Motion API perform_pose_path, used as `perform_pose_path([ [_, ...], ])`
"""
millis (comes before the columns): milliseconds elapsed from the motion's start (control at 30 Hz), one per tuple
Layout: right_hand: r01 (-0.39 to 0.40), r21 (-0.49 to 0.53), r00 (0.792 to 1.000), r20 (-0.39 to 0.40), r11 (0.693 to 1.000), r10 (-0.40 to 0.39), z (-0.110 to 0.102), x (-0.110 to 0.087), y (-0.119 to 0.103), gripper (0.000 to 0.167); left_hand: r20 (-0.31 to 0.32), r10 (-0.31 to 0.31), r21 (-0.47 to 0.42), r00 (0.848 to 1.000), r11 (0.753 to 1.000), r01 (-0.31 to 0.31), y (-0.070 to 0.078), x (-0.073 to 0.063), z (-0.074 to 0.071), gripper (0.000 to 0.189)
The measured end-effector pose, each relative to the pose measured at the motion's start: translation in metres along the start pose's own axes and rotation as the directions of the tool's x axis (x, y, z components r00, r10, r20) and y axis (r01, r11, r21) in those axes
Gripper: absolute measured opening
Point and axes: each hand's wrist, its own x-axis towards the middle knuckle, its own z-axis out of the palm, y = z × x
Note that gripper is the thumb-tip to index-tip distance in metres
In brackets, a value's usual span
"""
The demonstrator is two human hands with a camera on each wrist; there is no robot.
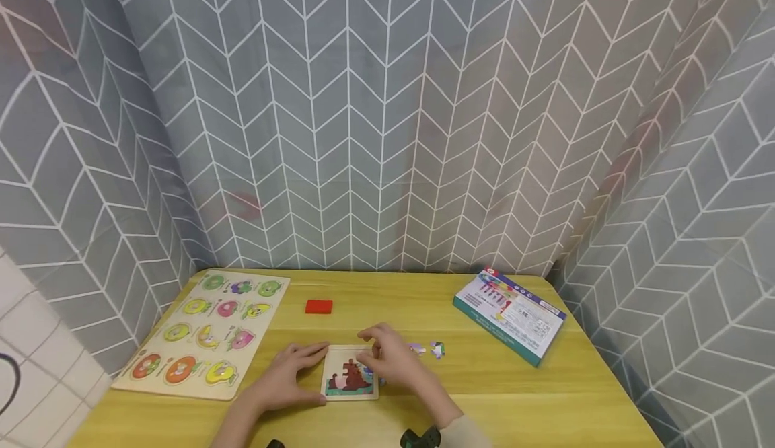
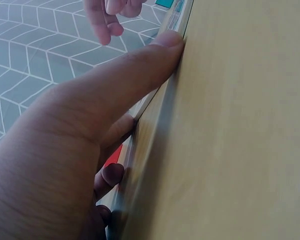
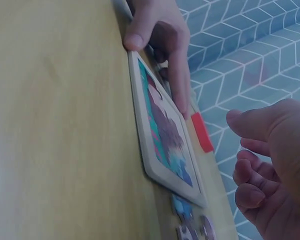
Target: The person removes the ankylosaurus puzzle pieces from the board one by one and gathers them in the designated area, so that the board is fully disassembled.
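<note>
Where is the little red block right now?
In the head view, the red block lies on the table, to the right of the big fruit board and just beyond the left hand and the small puzzle tray.

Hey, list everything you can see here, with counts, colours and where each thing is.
Table: one, yellowish wood, under everything
Framed puzzle: one, pale frame, brown animal picture, between the hands
Loose puzzle pieces: at least three, purple, white and blue, beside the puzzle
Fruit board: one, cream, table's left side
Fruit shapes: twelve, mixed colours, on that board
Block: one, red, beyond the puzzle
Box: one, teal sides, printed top, right
Curtain: grey, white zigzags, behind and around; panel count unclear
Tiles: several, white, far left
Left hand: one, at the puzzle's left edge
Right hand: one, above its right side
Sleeve: one, pale, right arm
</note>
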Motion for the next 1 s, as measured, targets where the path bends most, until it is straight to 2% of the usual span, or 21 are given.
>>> perform_pose_path([
  [167,-0.009,-0.012,0.999,0.042,1.0,0.009,0.011,0.006,-0.005,0.037,-0.012,-0.015,0.003,1.0,1.0,0.015,-0.001,-0.002,-0.001,0.097],
  [333,-0.008,-0.012,0.998,0.068,1.0,0.009,0.018,0.003,-0.007,0.037,-0.007,-0.025,0.0,1.0,1.0,0.025,-0.002,-0.002,0.002,0.098],
  [500,-0.05,0.017,0.996,0.079,0.999,0.048,0.024,-0.001,-0.005,0.036,-0.001,-0.026,-0.009,1.0,1.0,0.026,-0.004,0.0,0.003,0.098],
  [767,-0.04,-0.015,0.997,0.064,0.999,0.041,0.029,-0.003,0.001,0.036,-0.007,-0.023,-0.009,1.0,1.0,0.023,-0.001,0.0,0.002,0.097],
  [1000,-0.067,-0.021,0.997,0.037,0.998,0.068,0.034,-0.006,0.004,0.033,-0.017,-0.016,0.003,1.0,1.0,0.016,0.001,-0.001,0.001,0.096],
])
